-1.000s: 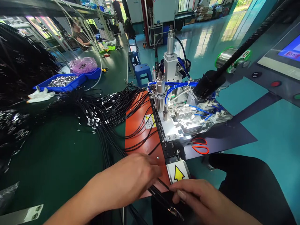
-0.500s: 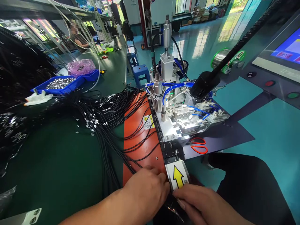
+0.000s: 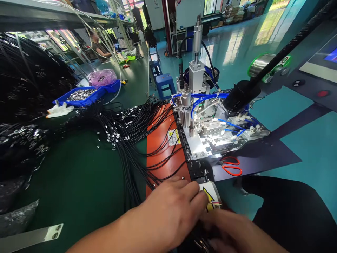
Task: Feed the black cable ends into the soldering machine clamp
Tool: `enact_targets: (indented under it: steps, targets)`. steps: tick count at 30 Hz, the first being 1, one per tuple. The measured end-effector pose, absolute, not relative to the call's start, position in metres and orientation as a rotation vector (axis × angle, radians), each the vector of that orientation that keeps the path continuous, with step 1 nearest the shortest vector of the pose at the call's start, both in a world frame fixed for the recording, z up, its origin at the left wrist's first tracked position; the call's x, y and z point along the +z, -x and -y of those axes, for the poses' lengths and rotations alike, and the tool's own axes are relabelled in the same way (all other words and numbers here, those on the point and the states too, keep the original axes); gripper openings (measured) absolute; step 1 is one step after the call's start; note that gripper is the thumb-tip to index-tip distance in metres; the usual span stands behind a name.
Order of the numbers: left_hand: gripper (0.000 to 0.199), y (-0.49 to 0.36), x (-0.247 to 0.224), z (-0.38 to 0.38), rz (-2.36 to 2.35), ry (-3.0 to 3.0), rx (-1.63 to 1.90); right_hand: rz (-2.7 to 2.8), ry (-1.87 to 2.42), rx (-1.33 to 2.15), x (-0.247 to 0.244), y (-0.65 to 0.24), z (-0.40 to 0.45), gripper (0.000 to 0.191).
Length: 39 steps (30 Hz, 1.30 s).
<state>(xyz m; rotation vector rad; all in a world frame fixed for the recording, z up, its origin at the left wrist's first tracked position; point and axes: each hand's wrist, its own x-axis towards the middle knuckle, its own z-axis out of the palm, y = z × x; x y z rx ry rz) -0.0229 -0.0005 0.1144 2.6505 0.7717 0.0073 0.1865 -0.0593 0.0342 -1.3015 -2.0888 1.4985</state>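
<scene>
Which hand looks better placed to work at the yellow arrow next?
Probably the left hand: it overlaps the arrow plate in view, while the right hand is blurred and lower.

My left hand (image 3: 176,211) at six o'clock, right hand (image 3: 234,228) at five: that's two! One arrow plate (image 3: 215,192) at five, one pair of scissors (image 3: 226,166) at four, one spool (image 3: 262,65) at two, one pink bag (image 3: 105,76) at ten, one white glove (image 3: 60,110) at nine!

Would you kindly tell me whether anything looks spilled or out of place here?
Mildly, yes: a few small shiny bits lie loose on the green tabletop beside the black cables, away from the shiny pile in the blue tray, so they may have been dropped. I see no clear damage.
</scene>
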Motion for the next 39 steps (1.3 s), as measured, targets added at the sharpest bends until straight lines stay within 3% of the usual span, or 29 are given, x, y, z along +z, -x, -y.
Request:
enact_targets:
  steps: [3, 7, 14, 23, 39]
  targets:
    - [0.016, 0.009, 0.082, -0.002, -0.686, -2.549, 0.1, 1.906, 1.46, 1.511, 0.041, -0.206, 0.051, 0.018]
    - [0.014, 0.001, 0.042, -0.005, -0.986, -2.285, 0.456, 1.7, 1.677, 1.47, 0.04, -0.227, 0.043, 0.028]
    - [0.017, 0.001, 0.036, -0.007, -0.956, -2.06, 0.765, 1.523, 1.813, 1.244, 0.032, -0.228, 0.042, 0.031]
    - [0.015, -0.002, 0.01, -0.001, -1.171, -2.144, 0.805, 1.728, 1.618, 0.86, 0.023, -0.215, 0.043, 0.029]
    - [0.013, -0.004, 0.006, -0.003, -1.208, -2.124, 0.806, 1.893, 1.391, 0.65, 0.011, -0.206, 0.042, 0.032]
